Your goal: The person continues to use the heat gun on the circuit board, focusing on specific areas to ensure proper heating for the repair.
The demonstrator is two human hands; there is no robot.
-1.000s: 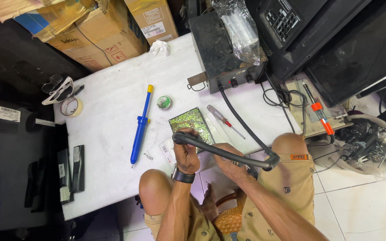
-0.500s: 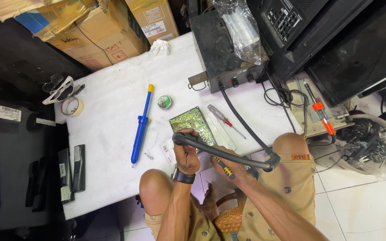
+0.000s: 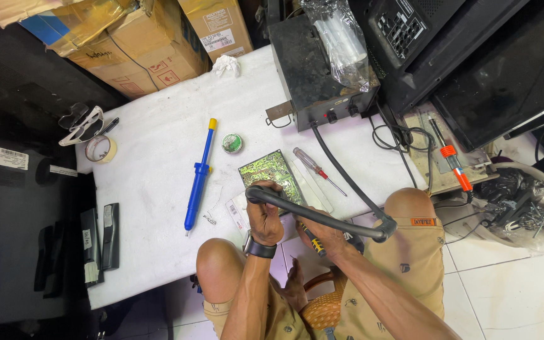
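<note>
My left hand [image 3: 264, 218] grips the front end of a black hot-air wand [image 3: 322, 214], its nozzle right over the near edge of a green circuit board [image 3: 271, 173] lying on the white table [image 3: 158, 157]. My right hand [image 3: 322, 236] is closed on a small tool with a yellow-and-black handle [image 3: 310, 239], beneath the wand near the board's near right corner. The wand's black hose [image 3: 341, 173] runs back to a dark box-shaped station [image 3: 313, 75] at the table's far side.
A blue and yellow desoldering pump [image 3: 198, 173], a small round green tin [image 3: 232, 143] and a red-tipped screwdriver [image 3: 318, 170] lie around the board. Tape roll [image 3: 101, 149] and glasses [image 3: 81, 124] sit at the left edge. Cardboard boxes [image 3: 152, 44] stand behind; black equipment [image 3: 448, 50] at right.
</note>
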